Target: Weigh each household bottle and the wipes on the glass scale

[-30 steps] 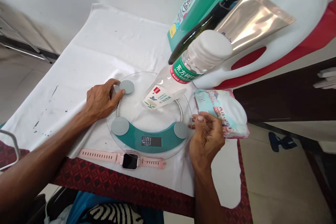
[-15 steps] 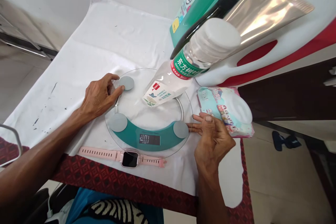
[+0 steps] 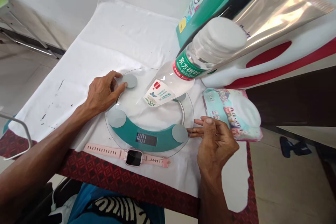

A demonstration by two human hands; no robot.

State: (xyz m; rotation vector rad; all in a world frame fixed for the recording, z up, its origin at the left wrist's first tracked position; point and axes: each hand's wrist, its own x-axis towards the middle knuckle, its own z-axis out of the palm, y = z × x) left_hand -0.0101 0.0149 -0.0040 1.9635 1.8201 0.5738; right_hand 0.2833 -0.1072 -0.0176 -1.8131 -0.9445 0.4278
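Note:
A round glass scale (image 3: 147, 126) with a teal band and a lit display lies on a white cloth (image 3: 115, 38). A clear plastic bottle (image 3: 189, 59) with a white cap and green label stands on it. My left hand (image 3: 103, 92) rests at the scale's left rim, fingers curled, thumb on a grey pad. My right hand (image 3: 214, 140) lies at the scale's right edge, fingers stretched toward the rim, holding nothing.
A pink smartwatch (image 3: 128, 154) lies in front of the scale. A pack of wet wipes (image 3: 233, 113) sits to the right. Behind stand a teal box (image 3: 207, 0), a dark bottle (image 3: 236, 0), a shiny pouch (image 3: 278, 8) and a white-and-red jug (image 3: 288, 56).
My right hand uncurled and lowered, its fingers now stretched flat against the scale's right edge. The left hand stayed on the left rim. The camera shifted slightly.

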